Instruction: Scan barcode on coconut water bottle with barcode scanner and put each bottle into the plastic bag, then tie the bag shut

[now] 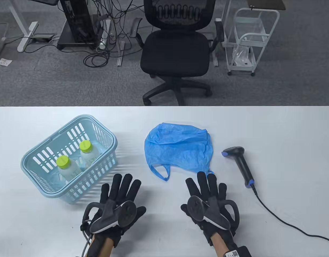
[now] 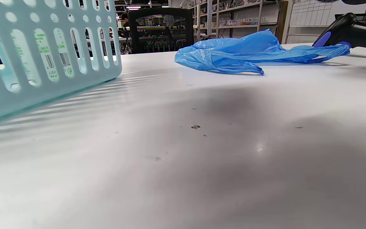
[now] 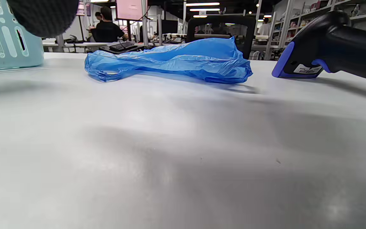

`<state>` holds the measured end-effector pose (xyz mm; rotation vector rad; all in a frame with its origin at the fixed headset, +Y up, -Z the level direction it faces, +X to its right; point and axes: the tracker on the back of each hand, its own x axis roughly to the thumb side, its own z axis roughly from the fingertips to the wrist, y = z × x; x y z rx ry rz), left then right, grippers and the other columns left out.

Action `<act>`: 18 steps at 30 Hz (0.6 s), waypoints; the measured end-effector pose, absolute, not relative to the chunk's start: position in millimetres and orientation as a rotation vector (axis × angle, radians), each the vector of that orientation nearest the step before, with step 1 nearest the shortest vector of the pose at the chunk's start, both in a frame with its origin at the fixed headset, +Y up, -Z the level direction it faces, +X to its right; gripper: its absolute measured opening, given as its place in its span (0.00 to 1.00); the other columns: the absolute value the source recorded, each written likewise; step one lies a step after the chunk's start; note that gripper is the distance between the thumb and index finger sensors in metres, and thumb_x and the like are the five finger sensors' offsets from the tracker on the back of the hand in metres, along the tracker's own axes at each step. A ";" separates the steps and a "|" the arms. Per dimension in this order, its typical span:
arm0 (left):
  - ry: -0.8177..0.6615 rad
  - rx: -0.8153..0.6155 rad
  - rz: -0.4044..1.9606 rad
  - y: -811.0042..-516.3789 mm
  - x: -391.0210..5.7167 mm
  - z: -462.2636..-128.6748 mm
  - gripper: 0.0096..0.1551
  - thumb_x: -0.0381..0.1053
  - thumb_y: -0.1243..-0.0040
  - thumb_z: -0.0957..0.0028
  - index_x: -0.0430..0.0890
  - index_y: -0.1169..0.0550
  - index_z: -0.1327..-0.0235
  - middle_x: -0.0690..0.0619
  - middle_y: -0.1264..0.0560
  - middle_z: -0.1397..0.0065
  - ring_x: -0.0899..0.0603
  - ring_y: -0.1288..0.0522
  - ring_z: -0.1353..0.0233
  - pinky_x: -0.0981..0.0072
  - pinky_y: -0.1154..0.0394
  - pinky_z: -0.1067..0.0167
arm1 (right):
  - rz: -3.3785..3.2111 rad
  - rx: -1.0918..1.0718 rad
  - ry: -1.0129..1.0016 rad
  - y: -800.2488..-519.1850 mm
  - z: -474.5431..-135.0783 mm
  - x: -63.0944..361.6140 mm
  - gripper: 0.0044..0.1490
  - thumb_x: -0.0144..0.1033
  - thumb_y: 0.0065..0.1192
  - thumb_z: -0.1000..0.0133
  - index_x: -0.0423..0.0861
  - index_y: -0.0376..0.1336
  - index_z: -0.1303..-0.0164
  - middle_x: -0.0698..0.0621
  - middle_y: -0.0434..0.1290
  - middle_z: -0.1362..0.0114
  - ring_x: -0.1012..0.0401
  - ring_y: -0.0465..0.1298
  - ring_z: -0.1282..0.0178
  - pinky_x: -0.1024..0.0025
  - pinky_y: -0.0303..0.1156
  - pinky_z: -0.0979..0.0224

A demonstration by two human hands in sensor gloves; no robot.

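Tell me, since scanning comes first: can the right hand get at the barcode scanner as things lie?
Probably yes. The right hand lies flat and empty, and the barcode scanner lies beside it with only bare table between.

A black office chair (image 1: pixel 177 50) stands on the grey carpet (image 1: pixel 46 85) just behind the white worktop (image 1: pixel 274 128). Left of the chair, many black cables (image 1: pixel 100 53) lie on the floor near a dark stand (image 1: pixel 76 24). Right of the chair is a white wire cart (image 1: pixel 247 40). Far behind the chair are shelves (image 2: pixel 233 16), maybe full of small boxes, and long ceiling lights (image 3: pixel 202 4).
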<state>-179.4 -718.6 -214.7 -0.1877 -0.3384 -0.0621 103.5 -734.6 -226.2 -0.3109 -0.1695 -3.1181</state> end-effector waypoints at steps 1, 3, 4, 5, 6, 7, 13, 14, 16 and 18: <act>-0.337 -0.189 -0.064 -718.3 -179.3 -214.6 0.55 0.77 0.62 0.31 0.55 0.68 0.07 0.48 0.77 0.08 0.32 0.77 0.13 0.25 0.67 0.24 | -3.116 -0.312 -0.175 -735.0 -226.2 103.3 0.58 0.68 0.50 0.45 0.54 0.31 0.17 0.41 0.25 0.13 0.36 0.30 0.17 0.26 0.36 0.24; -0.333 -0.189 -0.067 -717.9 -180.0 -214.6 0.55 0.78 0.62 0.31 0.55 0.68 0.07 0.48 0.77 0.08 0.32 0.77 0.14 0.25 0.67 0.24 | -3.113 -0.316 -0.180 -735.4 -226.1 103.0 0.58 0.68 0.50 0.45 0.54 0.31 0.17 0.41 0.25 0.13 0.36 0.30 0.17 0.26 0.36 0.24; -0.328 -0.187 -0.064 -717.0 -181.1 -214.8 0.55 0.78 0.62 0.31 0.55 0.68 0.07 0.48 0.77 0.08 0.32 0.77 0.14 0.25 0.67 0.24 | -3.114 -0.320 -0.179 -734.6 -226.2 102.6 0.58 0.68 0.50 0.45 0.54 0.30 0.17 0.40 0.25 0.13 0.35 0.30 0.17 0.26 0.36 0.24; -0.324 -0.185 -0.062 -716.6 -181.9 -215.3 0.55 0.78 0.62 0.31 0.55 0.68 0.07 0.48 0.77 0.08 0.32 0.77 0.14 0.25 0.67 0.24 | -3.119 -0.327 -0.179 -731.8 -227.2 101.9 0.58 0.68 0.50 0.45 0.54 0.30 0.16 0.40 0.25 0.13 0.35 0.30 0.17 0.26 0.36 0.24; -0.317 -0.182 -0.061 -716.2 -183.0 -216.0 0.55 0.77 0.62 0.31 0.55 0.68 0.07 0.48 0.77 0.08 0.32 0.77 0.14 0.25 0.67 0.24 | -3.128 -0.325 -0.168 -729.1 -228.6 101.4 0.58 0.68 0.51 0.45 0.54 0.30 0.16 0.40 0.25 0.13 0.35 0.30 0.17 0.26 0.36 0.24; -0.312 -0.180 -0.061 -716.2 -183.8 -216.5 0.55 0.77 0.62 0.31 0.54 0.68 0.07 0.48 0.77 0.08 0.32 0.77 0.14 0.25 0.67 0.24 | -3.137 -0.318 -0.158 -726.2 -230.6 101.1 0.59 0.68 0.51 0.45 0.54 0.30 0.16 0.40 0.25 0.13 0.35 0.30 0.17 0.26 0.36 0.24; -0.275 -0.185 -0.053 -715.8 -190.1 -217.4 0.55 0.77 0.62 0.31 0.54 0.68 0.07 0.47 0.77 0.08 0.32 0.77 0.14 0.25 0.67 0.24 | -3.090 -0.257 -0.174 -711.5 -273.4 99.5 0.62 0.68 0.54 0.46 0.53 0.28 0.17 0.39 0.25 0.13 0.34 0.31 0.16 0.26 0.36 0.23; -0.270 -0.182 -0.049 -715.2 -191.1 -217.3 0.55 0.77 0.62 0.31 0.54 0.68 0.07 0.47 0.77 0.08 0.32 0.77 0.14 0.25 0.67 0.24 | -3.087 -0.230 -0.190 -712.0 -284.1 99.5 0.62 0.68 0.55 0.46 0.53 0.28 0.17 0.39 0.25 0.13 0.34 0.31 0.16 0.26 0.36 0.23; -0.260 -0.177 -0.038 -714.5 -193.6 -217.2 0.55 0.77 0.61 0.31 0.54 0.68 0.07 0.47 0.77 0.08 0.32 0.77 0.14 0.25 0.67 0.24 | -3.094 -0.192 -0.252 -716.3 -303.5 98.8 0.63 0.68 0.56 0.47 0.53 0.28 0.17 0.38 0.25 0.13 0.34 0.31 0.16 0.26 0.36 0.22; -0.251 -0.181 -0.032 -714.6 -196.4 -217.3 0.55 0.77 0.62 0.31 0.54 0.68 0.07 0.47 0.77 0.08 0.32 0.77 0.14 0.25 0.67 0.24 | -3.077 -0.168 -0.328 -724.9 -323.5 96.2 0.64 0.69 0.56 0.47 0.53 0.28 0.17 0.38 0.25 0.13 0.34 0.31 0.16 0.26 0.37 0.22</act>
